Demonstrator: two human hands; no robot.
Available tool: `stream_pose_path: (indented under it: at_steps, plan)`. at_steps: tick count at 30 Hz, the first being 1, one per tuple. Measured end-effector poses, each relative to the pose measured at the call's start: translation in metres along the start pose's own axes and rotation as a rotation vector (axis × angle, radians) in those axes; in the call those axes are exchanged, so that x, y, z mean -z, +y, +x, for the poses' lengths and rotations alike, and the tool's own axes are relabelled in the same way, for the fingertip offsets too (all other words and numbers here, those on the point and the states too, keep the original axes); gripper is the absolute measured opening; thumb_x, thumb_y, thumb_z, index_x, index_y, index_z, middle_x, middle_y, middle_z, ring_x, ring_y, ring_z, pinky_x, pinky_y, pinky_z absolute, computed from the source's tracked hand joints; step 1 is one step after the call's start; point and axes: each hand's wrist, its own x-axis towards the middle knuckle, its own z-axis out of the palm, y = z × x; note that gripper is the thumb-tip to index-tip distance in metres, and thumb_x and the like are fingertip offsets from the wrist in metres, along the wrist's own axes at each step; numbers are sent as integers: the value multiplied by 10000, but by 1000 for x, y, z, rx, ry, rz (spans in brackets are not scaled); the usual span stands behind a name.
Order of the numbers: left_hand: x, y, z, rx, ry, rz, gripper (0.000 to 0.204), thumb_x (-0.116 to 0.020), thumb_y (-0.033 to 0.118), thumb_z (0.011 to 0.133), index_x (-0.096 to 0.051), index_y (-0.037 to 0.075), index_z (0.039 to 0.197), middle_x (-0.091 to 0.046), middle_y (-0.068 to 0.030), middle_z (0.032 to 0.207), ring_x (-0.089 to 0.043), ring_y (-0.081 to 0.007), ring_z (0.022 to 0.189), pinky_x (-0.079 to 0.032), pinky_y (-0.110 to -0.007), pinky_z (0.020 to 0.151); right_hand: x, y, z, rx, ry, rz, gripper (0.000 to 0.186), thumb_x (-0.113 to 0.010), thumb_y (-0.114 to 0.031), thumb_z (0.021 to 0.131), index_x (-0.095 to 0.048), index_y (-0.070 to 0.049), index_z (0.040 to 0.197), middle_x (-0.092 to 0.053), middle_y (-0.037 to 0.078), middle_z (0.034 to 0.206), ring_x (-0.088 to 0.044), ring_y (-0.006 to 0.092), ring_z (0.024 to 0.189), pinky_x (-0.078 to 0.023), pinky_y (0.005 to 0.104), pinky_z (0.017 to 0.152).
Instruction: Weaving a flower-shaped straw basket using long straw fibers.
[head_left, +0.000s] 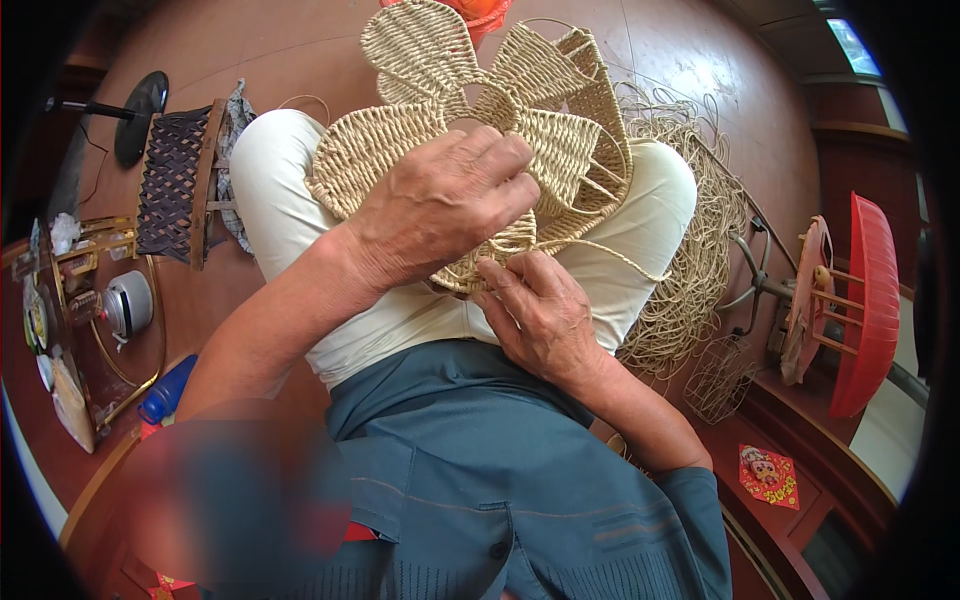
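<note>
As fingers [512, 287] touch woven flower [425, 122], cord [622, 255] trailing

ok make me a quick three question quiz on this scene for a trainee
1. Multiple choice: where does the loose heap of pale tan cord lie? A by the left knee, B by the right knee, C between the knees.
2. True or false: the person's bare left hand and bare right hand are both at the tan, petal-shaped woven piece.
3. Open: what is beneath that piece?

Key: 1 B; 2 true; 3 the lap, in cream cloth trousers.
</note>
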Motion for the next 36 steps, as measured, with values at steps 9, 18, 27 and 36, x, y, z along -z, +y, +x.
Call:
stream_pose_path:
  at_steps: [9, 18, 27, 36]
  plan:
    - [6, 3, -12, 123, 25, 29, 112, -688, 91, 924, -714, 73, 1032, -666, -63, 1110, -711, -229, 998, -624, -360, 824, 6, 0, -2, -4, -52, -2, 364, -755, -173, 972, -682, -23, 1297, -494, 82, 919, -593, 232, 825, -531, 371, 724]
    - [-14, 23, 3, -37, -23, 21, 188, -723, 134, 899, -723, 74, 1077, -686, -45, 1178, -696, -209, 1123, -612, -363, 920, 5, 5, -4, 54, -61, -12, 434, -815, -207, 953, -698, -33, 1333, -577, 89, 991, -659, 275, 839, -569, 403, 755]
    - [26, 32, -18, 592, 100, -302, 324, -788, 136, 1003, -708, 64, 1309, -750, -110, 1049, -747, -238, 877, -613, -365, 727, 12, 1, 3, -60, -220, -13, 313, -765, -213, 991, -641, -47, 1227, -546, 111, 980, -637, 279, 896, -565, 404, 785]
    - [2, 89, -70, 845, -28, -469, 709, -633, 0, 1052, -368, 101, 1701, -776, -203, 1061, -786, -374, 932, -611, -458, 806, 17, -3, 11, -218, -271, 142, 290, -773, -236, 983, -678, -47, 1181, -575, 149, 984, -667, 355, 910, -568, 482, 795]
